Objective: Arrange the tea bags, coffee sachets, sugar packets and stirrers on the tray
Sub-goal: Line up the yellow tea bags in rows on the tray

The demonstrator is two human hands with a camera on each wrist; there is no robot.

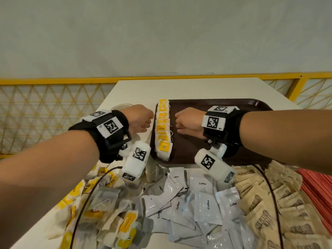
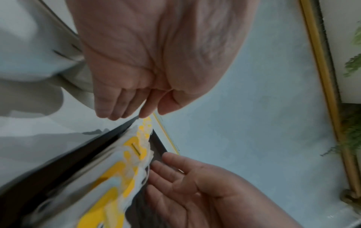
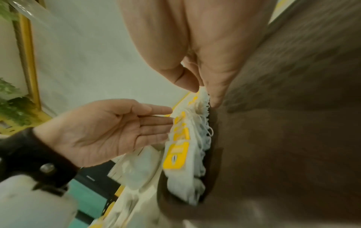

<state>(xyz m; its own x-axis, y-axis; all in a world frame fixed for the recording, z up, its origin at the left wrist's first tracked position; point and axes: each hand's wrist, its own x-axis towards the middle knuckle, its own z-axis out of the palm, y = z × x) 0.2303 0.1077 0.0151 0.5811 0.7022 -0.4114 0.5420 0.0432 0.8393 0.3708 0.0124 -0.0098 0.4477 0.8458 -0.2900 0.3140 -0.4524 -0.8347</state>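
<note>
A row of yellow-tagged tea bags (image 1: 162,128) stands along the left edge of the dark brown tray (image 1: 190,105). My left hand (image 1: 142,119) is just left of the row and my right hand (image 1: 186,121) is just right of it, over the tray. In the right wrist view the left hand (image 3: 117,128) is flat, its straight fingertips touching the tea bags (image 3: 181,146). In the left wrist view the right hand (image 2: 195,185) also has straight fingers against the row (image 2: 125,162). Neither hand holds anything.
On the white table in front of the tray lie loose piles: tea bags (image 1: 100,212) at the left, white coffee sachets (image 1: 197,203) in the middle, brown sugar packets (image 1: 269,203) and red stirrers (image 1: 316,191) at the right. A cup (image 1: 122,106) stands behind my left hand.
</note>
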